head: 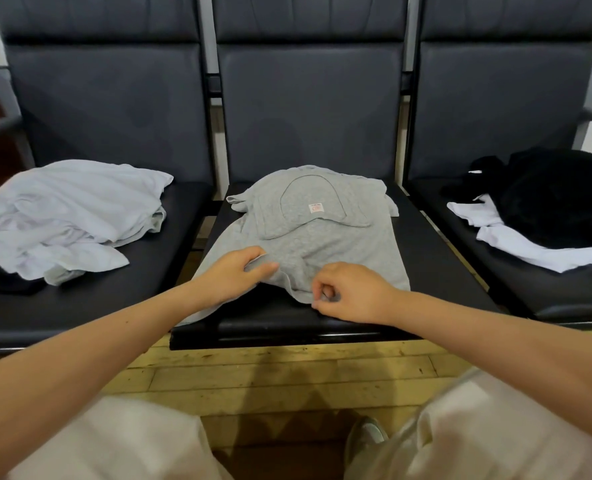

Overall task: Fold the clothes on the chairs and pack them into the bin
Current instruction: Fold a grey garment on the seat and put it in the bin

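Pinching the near hem of a grey shirt (pixel 322 244) spread flat on the middle chair (pixel 436 271), left hand (pixel 232 275) and right hand (pixel 350 292), ready for folding.

I see soft, even indoor light with faint sheen on the black padded chair seats (pixel 322 327); wide-angle bending curves the edges, and my near forearms and trousers blur.

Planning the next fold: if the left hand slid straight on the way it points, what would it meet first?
Probably the raised, folded-over collar part of the grey shirt that the left hand grips; depth is unclear.
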`<state>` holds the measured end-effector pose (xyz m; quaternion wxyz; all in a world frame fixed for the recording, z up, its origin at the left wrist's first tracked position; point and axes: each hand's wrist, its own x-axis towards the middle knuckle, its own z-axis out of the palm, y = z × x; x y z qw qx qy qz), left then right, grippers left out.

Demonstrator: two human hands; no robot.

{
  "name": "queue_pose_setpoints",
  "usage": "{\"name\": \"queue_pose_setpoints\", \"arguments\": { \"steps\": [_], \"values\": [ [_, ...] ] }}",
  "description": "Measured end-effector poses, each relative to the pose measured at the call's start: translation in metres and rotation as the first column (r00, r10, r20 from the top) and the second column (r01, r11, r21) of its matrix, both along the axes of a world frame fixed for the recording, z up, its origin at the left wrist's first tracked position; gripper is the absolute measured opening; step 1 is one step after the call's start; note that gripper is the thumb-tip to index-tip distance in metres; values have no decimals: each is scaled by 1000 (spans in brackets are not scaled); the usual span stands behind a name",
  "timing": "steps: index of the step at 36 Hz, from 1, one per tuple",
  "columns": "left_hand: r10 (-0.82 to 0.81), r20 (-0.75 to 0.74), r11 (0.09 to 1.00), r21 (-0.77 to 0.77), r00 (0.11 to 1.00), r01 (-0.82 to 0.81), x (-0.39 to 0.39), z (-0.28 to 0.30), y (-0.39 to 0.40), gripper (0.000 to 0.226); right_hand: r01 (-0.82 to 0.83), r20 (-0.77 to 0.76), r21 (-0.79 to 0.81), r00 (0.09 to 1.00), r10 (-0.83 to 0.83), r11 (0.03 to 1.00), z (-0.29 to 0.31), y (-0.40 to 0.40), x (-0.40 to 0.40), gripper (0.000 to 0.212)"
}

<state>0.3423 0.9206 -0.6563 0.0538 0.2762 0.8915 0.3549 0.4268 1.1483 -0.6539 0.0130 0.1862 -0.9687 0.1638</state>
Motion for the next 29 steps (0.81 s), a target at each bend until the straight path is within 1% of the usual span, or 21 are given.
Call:
{"name": "queue_pose_setpoints", "arguments": {
  "steps": [1,2,3,5,8,10,11,13,15,17,19,22,24,29],
  "values": [
    [-26,6,1000,-11,1000,26,0,-1,-2,21,2,-2,11,1000,-2,1000,-1,1,0,7],
    [-52,0,998,-30,999,52,0,-2,-3,27,15,-12,11,1000,-15,1000,-2,2,0,6],
    [-73,-12,996,-55,997,73,-1,-3,-4,32,36,-36,0,999,-36,999,-3,3,-1,8],
    [-111,-44,991,-80,993,107,-3,-5,-5,33,104,-116,-53,987,-110,993,-5,5,-5,11],
    [-133,-59,991,-40,989,131,-6,-7,-5,29,221,-181,-73,956,-231,973,-8,7,-9,11],
    [-122,-46,992,11,991,123,-7,-7,-4,30,254,-172,-27,951,-255,967,-13,10,-10,6],
    [-112,-38,993,42,993,114,-7,-7,-3,25,265,-159,6,952,-261,964,-16,11,-11,13],
    [-95,-20,988,120,995,97,-5,-6,0,14,269,-131,50,957,-260,962,-19,13,-11,34],
    [-84,-24,980,176,996,87,-4,-4,2,14,272,-98,53,959,-266,961,-16,15,-12,49],
    [-62,-35,977,201,997,68,-3,-2,3,18,263,-70,37,963,-260,964,-14,17,-11,57],
    [-34,-31,975,220,999,40,-3,-2,4,24,251,-60,2,966,-251,968,-13,17,-9,59],
    [5,-37,975,223,999,3,-4,-3,7,33,219,-76,-2,973,-219,976,-13,14,-7,57],
    [31,-51,973,229,998,-18,-5,-4,9,34,198,-89,-8,976,-198,980,-13,12,-6,47],
    [64,-97,978,204,993,-43,-7,-1,13,33,155,-159,-125,972,-174,980,-12,11,-7,24]
  ]
}}
